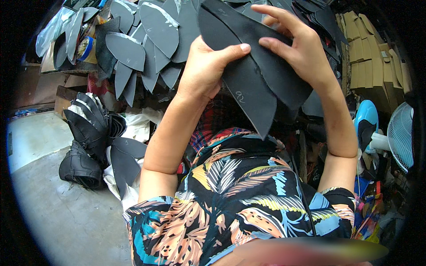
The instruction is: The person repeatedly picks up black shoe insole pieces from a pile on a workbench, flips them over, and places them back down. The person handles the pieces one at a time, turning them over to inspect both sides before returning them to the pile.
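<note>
- Two dark leaf-shaped panels overlap in front of your chest: a lower-left panel [248,99] bearing a white handwritten mark, and a right-hand panel [284,77] laid along its edge. Their shared line slants down to the right, and the marked one tapers to a point at the bottom.
- Your left hand [205,62] is closed around the left edge of the panels, its thumb flat across the front with the tip near the shared line; its fingers are mostly hidden behind.
- Your right hand [302,44] is partly open at the upper right edge, its thumb over the front and its index finger stretched out above; you cannot tell from this view how firmly it grips.
- Beyond your left hand, many grey leaf-shaped pieces [126,52] lie heaped, several with whitish strips along one edge, beside a round tub [86,48] with a blue rim.
- To your left, a bundle of shaped black parts [81,164] sits on the grey floor [66,217], near a loose dark piece [124,166].
- To your right stand tan stacked sheets [366,57] and a blue-and-white fan [400,137].
</note>
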The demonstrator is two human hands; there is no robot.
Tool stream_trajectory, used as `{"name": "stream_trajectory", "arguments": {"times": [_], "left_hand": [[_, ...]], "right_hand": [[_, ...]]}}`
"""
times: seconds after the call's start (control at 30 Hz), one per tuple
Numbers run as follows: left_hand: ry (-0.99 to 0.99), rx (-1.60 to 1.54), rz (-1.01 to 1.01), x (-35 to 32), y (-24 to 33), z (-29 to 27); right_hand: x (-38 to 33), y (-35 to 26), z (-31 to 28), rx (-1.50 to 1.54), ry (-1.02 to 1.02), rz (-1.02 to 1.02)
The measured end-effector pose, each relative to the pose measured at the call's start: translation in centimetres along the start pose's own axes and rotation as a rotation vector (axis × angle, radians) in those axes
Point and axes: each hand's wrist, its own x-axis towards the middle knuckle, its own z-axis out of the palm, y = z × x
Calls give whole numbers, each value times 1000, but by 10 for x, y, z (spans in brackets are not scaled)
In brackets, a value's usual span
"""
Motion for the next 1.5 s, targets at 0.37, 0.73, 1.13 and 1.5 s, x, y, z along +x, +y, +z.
{"name": "stream_trajectory", "arguments": {"times": [0.37,0.73,1.13,1.5], "left_hand": [[91,76,9,13,11,-16],[72,92,69,8,9,-14],[44,12,44,-2,19,-9],[74,-76,126,-5,15,-9]], "right_hand": [[-44,12,-3,-244,-43,-461],[-47,5,1,-337,100,-604],[-54,6,11,-321,270,-606],[-74,0,7,-719,280,-336]]}}
